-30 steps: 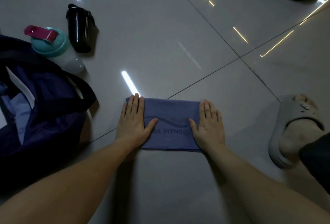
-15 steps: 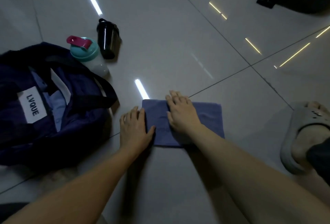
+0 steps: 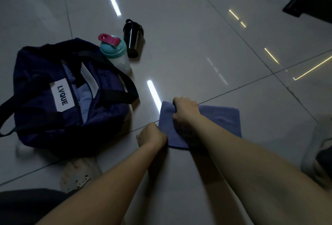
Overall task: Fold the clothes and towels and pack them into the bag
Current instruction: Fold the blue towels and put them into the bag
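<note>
**A:** Where is the towel (image 3: 221,117) right now?

**B:** It lies folded flat on the floor (image 3: 197,45), a blue rectangle just on your side of a tile seam, near the middle of the floor you can see.

**A:** And my hands?

**B:** Your right hand (image 3: 185,111) reaches across the towel, with its fingers curled over the far left corner and gripping the cloth there. Your left hand (image 3: 150,136) is curled tight at the near part of the towel's left edge and grips that edge. Both forearms stretch out over the floor towards it.

**A:** Where is the bag (image 3: 45,117)?

**B:** It sits to the left of the towel, near it but not touching. It is dark blue and its mouth is open, with lighter blue cloth showing inside and a white label (image 3: 62,95) reading LVQUE. The straps lie loose over it.

**A:** Anything else down there?

**B:** A bottle (image 3: 115,52) with a teal lid and a pink cap stands against the bag's far side. A black shaker (image 3: 133,38) stands just beside it. Your left foot (image 3: 77,176) is on the near side of the bag. Your right foot is in a slipper (image 3: 319,153) at the right edge of the view.
</note>
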`<state>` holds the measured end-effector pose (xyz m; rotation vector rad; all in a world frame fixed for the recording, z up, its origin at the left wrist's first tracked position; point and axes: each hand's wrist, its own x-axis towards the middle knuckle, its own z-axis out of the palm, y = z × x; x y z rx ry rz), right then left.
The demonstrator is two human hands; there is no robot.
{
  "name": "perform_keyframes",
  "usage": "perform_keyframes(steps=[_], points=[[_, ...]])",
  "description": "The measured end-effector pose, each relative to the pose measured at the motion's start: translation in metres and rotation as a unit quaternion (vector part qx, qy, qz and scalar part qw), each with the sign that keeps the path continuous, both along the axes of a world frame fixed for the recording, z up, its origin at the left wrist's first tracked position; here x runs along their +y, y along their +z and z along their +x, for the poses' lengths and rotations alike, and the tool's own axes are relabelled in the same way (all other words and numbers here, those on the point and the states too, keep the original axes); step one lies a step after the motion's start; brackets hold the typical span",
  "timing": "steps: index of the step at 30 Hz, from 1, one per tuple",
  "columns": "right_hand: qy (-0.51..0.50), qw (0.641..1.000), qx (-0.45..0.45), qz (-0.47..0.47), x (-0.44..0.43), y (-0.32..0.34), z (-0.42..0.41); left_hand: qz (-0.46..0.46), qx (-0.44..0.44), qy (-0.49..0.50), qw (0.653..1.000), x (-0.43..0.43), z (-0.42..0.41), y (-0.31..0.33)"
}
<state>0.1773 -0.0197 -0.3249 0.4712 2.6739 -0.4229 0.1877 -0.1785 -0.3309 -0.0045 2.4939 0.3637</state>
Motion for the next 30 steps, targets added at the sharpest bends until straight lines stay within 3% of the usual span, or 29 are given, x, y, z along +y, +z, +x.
perform_keyframes(steps=[4, 10, 16, 20, 25, 27, 30], points=[[0.009, 0.998, -0.052, -0.034, 0.006, 0.009, -0.015, 0.015, -0.037, 0.003, 0.999, 0.003, -0.006, 0.000], [-0.153, 0.963, 0.020, -0.221, 0.022, 0.029, -0.003, 0.091, -0.049, 0.031, 0.994, 0.006, -0.026, 0.025], [-0.192, 0.935, 0.040, -0.297, 0.063, 0.113, 0.019, 0.171, -0.124, 0.011, 0.977, 0.017, -0.064, 0.082], [-0.262, 0.885, 0.156, -0.351, 0.090, 0.163, 0.043, 0.288, -0.035, 0.000, 0.957, 0.037, -0.082, 0.138], [-0.259, 0.827, 0.334, -0.371, 0.102, 0.220, 0.058, 0.481, 0.102, -0.013, 0.871, 0.053, -0.077, 0.207], [-0.239, 0.816, 0.368, -0.375, 0.101, 0.234, 0.062, 0.508, 0.142, -0.027, 0.849, 0.053, -0.071, 0.228], [-0.221, 0.817, 0.387, -0.366, 0.095, 0.235, 0.071, 0.504, 0.174, -0.044, 0.845, 0.047, -0.067, 0.234]])
